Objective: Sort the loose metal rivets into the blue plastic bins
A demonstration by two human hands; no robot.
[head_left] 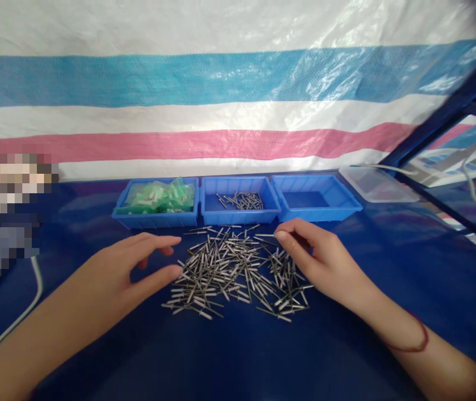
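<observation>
A loose heap of metal blind rivets [221, 267] lies on the blue table. At the heap's left edge is my left hand [137, 264], thumb and fingers spread apart with nothing between them. My right hand [317, 250] hovers over the heap's right side, thumb and forefinger pinched together. Between those tips a single blind rivet [265, 235] points leftward. Just behind the heap stands a blue bin [241, 217] with a smaller number of rivets on its floor.
To the left, another blue bin [158, 218] holds green-tinted plastic bags. A third blue bin [319, 213] is on the right, beside a clear plastic lid [382, 186]. A striped tarp [229, 78] hangs behind. White cable [37, 284] runs along the left; a blurred person is there.
</observation>
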